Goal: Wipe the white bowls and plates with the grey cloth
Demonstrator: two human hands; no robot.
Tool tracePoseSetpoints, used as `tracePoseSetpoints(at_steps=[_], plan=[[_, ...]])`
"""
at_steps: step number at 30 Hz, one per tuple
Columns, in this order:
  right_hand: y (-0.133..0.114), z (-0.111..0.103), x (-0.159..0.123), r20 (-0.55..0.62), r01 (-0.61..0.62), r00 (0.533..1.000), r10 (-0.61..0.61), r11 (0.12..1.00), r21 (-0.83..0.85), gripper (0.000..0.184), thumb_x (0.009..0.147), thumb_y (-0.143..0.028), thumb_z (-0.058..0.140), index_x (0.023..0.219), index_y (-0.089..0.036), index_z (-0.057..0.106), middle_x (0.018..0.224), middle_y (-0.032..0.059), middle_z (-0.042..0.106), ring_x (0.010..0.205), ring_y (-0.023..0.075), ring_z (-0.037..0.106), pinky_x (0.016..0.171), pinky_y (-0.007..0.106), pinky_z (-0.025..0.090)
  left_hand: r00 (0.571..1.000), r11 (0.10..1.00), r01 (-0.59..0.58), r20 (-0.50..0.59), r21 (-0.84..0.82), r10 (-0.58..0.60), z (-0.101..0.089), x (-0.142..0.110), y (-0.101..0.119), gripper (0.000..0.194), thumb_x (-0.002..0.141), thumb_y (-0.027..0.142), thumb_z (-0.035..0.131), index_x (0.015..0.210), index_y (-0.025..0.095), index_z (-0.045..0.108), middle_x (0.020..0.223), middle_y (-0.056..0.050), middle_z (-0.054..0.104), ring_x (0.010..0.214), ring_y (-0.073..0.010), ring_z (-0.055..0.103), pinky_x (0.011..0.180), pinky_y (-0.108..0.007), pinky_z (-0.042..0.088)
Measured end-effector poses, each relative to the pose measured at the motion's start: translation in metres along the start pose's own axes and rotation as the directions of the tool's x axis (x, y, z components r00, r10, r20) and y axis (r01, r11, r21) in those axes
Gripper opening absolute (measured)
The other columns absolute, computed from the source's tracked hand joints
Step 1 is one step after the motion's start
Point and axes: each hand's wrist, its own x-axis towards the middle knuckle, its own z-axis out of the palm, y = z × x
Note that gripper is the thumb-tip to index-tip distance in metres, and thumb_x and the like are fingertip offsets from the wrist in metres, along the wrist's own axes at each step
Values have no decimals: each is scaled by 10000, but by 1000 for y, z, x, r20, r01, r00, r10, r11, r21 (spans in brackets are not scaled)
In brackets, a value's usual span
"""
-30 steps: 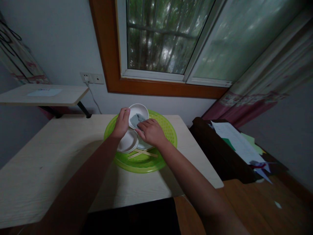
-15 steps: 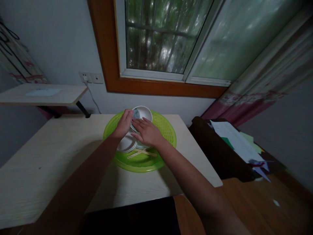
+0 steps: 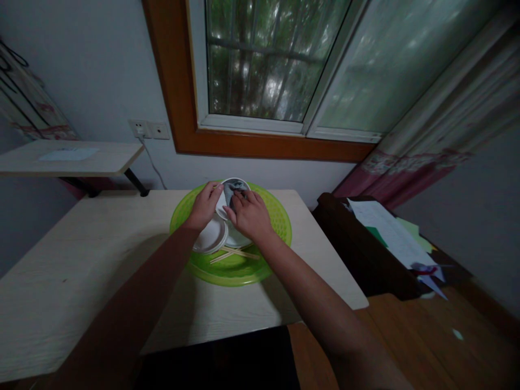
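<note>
My left hand is closed on the left rim of a white bowl, its thumb along the edge. A grey-blue cloth lies bunched inside the bowl. With bent fingers my right hand presses the cloth against the bowl's inner side; its fingertips are partly lost in the cloth. White plates sit just below the bowl, in front of my left hand. Another pale dish shows partly under my right hand. Wooden chopsticks lie crossed in front of the dishes. Everything rests on a round green tray.
The tray stands on a pale wooden table against the wall. A raised shelf with a sheet on it is at the left. Right of the table, papers lie on a dark brown piece of furniture. A window is ahead.
My right hand has shifted slightly right, its fingers now bent into the bowl. The cloth has moved from the bowl's left side across its middle, spread wider. My left hand stays at the rim.
</note>
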Motion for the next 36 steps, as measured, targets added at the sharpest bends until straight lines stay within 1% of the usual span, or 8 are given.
tracePoseSetpoints(at_steps=[5,8,11,14,19,23,30,36], plan=[[-1,-8,-1,54,-2,999,4,999,-36,515,1061,-504,381,963,-146,738,978,154,768,1099,313,555,968,474,383,996,1000,28,-87,-4,-28,-2,2,-6,385,983,537,434,1047,221,646,1046,-59,699,950,-208,629,877,-333,487],[-3,-12,-2,86,51,995,-51,999,3,533,1067,-498,360,918,-152,737,926,144,761,1021,285,570,932,447,374,992,999,27,-119,-20,-29,-2,3,-10,412,992,563,399,1035,225,631,1030,-53,682,946,-200,618,882,-326,489],[-4,-14,-2,105,116,987,-124,990,79,488,1051,-507,410,989,-150,736,975,140,753,1002,267,581,951,433,372,991,999,11,-136,-33,-15,-2,5,-16,443,998,589,356,1020,226,608,1014,-53,658,953,-194,603,901,-321,484],[-3,-12,-3,102,179,975,-197,970,166,475,1024,-528,466,1162,-142,705,1058,141,739,1045,274,592,984,431,390,990,999,-2,-143,-40,-4,0,6,-20,446,999,598,329,987,233,584,998,-56,635,965,-194,593,931,-326,474],[0,-2,-5,66,257,955,-287,922,290,584,1006,-501,503,1437,-107,528,1332,167,662,1205,291,576,1078,452,410,992,997,14,-126,-69,-23,3,7,-22,425,997,591,316,981,247,565,991,-55,629,959,-193,590,925,-330,477],[2,4,-7,53,289,946,-320,905,311,675,1005,-500,492,1538,-99,391,1520,175,525,1371,287,501,1185,469,354,998,997,22,-55,-70,-26,5,4,-18,431,1009,575,289,994,245,566,1001,-51,640,971,-187,597,940,-333,481],[0,7,-5,72,222,967,-245,946,237,782,997,-545,490,1602,-107,256,1638,179,352,1505,285,372,1264,502,261,998,998,-36,43,-60,39,5,-2,-7,398,1022,532,319,1088,224,562,1083,-61,643,1059,-178,606,1023,-318,456],[0,8,-3,14,135,990,-142,962,237,812,1002,-541,483,1596,-42,245,1635,236,322,1540,305,306,1259,496,281,996,997,-17,91,-79,24,4,-4,2,374,1018,512,367,1132,214,562,1164,-66,650,1115,-178,600,1048,-321,439]])
